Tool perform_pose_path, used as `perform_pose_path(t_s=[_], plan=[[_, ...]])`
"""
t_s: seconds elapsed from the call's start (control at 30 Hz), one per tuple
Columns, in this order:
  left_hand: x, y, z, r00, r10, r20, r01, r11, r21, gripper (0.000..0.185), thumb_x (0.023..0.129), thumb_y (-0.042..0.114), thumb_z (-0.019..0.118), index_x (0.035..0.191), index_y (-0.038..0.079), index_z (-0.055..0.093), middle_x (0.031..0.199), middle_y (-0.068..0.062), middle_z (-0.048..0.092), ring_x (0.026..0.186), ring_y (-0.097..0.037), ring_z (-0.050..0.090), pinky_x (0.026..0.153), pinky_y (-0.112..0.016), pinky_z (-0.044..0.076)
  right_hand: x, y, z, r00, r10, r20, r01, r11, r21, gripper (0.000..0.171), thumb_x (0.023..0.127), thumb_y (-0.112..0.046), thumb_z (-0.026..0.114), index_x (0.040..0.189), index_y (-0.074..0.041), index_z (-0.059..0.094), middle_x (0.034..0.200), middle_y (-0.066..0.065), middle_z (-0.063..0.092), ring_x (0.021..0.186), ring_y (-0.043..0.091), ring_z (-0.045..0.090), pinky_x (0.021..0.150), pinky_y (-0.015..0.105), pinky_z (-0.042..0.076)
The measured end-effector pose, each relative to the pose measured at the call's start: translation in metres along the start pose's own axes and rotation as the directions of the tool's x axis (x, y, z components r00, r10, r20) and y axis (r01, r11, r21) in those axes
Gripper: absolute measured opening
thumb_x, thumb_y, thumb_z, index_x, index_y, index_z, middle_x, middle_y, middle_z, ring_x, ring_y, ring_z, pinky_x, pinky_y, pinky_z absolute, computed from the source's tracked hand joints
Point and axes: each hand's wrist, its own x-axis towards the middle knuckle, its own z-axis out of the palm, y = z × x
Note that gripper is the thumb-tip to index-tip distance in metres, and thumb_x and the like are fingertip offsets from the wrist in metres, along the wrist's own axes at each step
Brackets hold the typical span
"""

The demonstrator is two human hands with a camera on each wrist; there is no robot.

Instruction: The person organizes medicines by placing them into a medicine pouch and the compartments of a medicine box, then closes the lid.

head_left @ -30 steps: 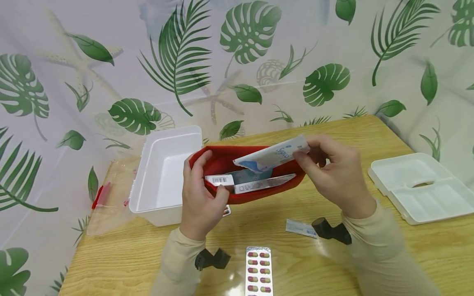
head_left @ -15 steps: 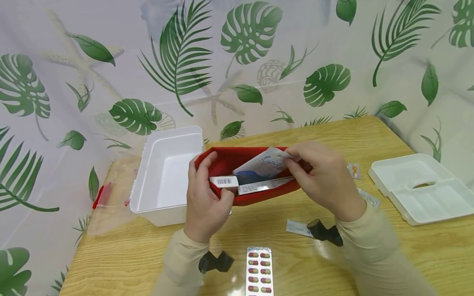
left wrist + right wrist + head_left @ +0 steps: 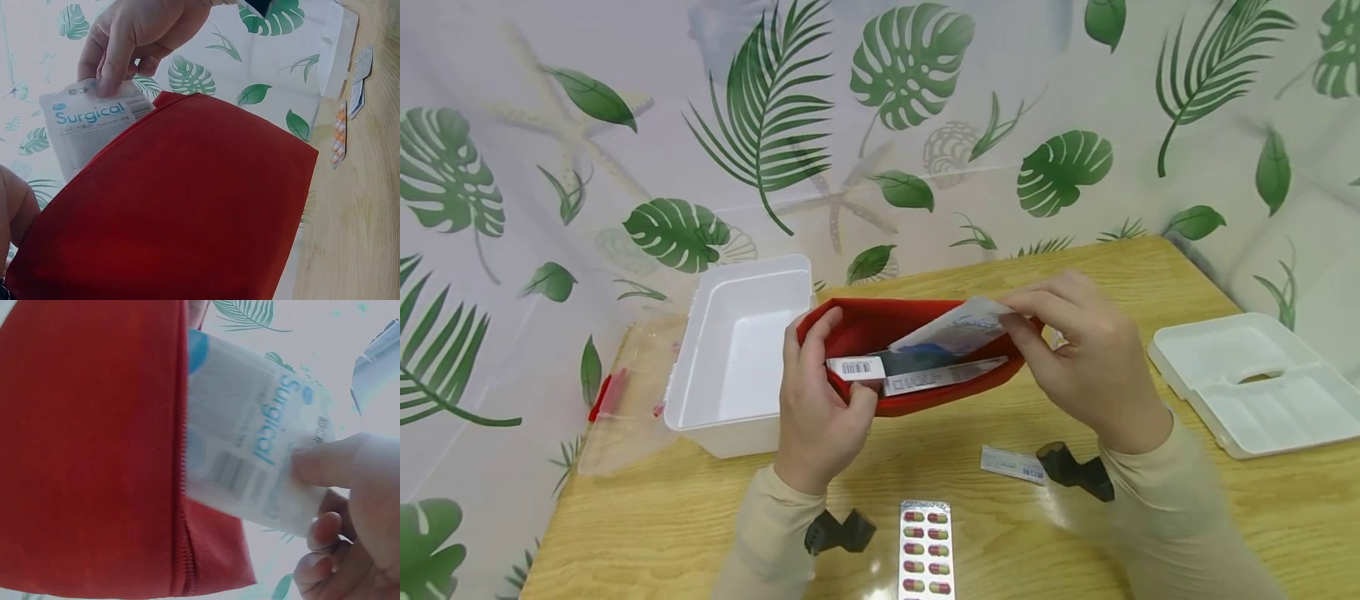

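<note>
Our right hand [image 3: 1086,358] pinches the Surgical packet [image 3: 957,327] half inside the red pouch [image 3: 917,398] at the table's middle; our left hand [image 3: 820,400] grips its left rim, holding the mouth open.

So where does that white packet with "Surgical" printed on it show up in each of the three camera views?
Head view: the Surgical packet sits centre, pinched by the right hand, half inside the red pouch.
Left wrist view: the packet is upper left, sticking out behind the pouch.
Right wrist view: the packet fills the centre right, beside the pouch.
Shared landmark: the red pouch.
</note>
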Motion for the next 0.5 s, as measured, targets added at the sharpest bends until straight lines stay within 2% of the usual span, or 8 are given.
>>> perform_pose_path(t_s=[0.13,0.33,0.43,0.5], plan=[[0.000,0.000,0.001,1.000,0.010,0.003,-0.010,1.000,0.008,0.070,0.064,-0.002,0.057,0.134,0.002,0.047,0.131,-0.007,0.045,0.115,-0.015,0.052,0.087,-0.034,0.052,0.001,0.001,0.001,0.999,-0.038,0.036,0.038,0.999,0.001,0.018,0.077,0.001,0.074,0.093,-0.008,0.075,0.088,0.003,0.070,0.080,0.018,0.053,0.067,0.024,0.039],[-0.001,0.001,0.002,1.000,0.018,-0.004,-0.018,1.000,-0.001,0.071,0.063,-0.003,0.057,0.134,0.001,0.047,0.132,-0.007,0.044,0.115,-0.016,0.052,0.085,-0.034,0.053,-0.002,-0.003,0.016,0.977,-0.094,0.190,0.092,0.996,0.018,0.025,0.079,0.003,0.069,0.101,-0.008,0.074,0.092,0.001,0.070,0.078,0.019,0.052,0.065,0.031,0.044],[-0.001,0.002,0.002,1.000,0.023,-0.001,-0.023,1.000,-0.005,0.071,0.064,-0.003,0.056,0.134,0.001,0.047,0.132,-0.007,0.044,0.114,-0.017,0.052,0.085,-0.034,0.053,-0.005,-0.005,0.022,0.967,-0.073,0.243,0.073,0.997,0.006,0.025,0.082,0.001,0.068,0.106,-0.008,0.071,0.093,0.002,0.069,0.076,0.017,0.050,0.062,0.030,0.044],[-0.001,0.003,0.003,1.000,0.027,0.000,-0.027,1.000,-0.007,0.070,0.064,-0.002,0.055,0.133,0.000,0.048,0.132,-0.007,0.044,0.113,-0.017,0.052,0.084,-0.035,0.053,-0.006,-0.007,0.025,0.967,-0.043,0.249,0.048,0.999,-0.012,0.022,0.084,-0.001,0.069,0.104,-0.009,0.070,0.090,0.001,0.067,0.075,0.015,0.050,0.060,0.029,0.045]])
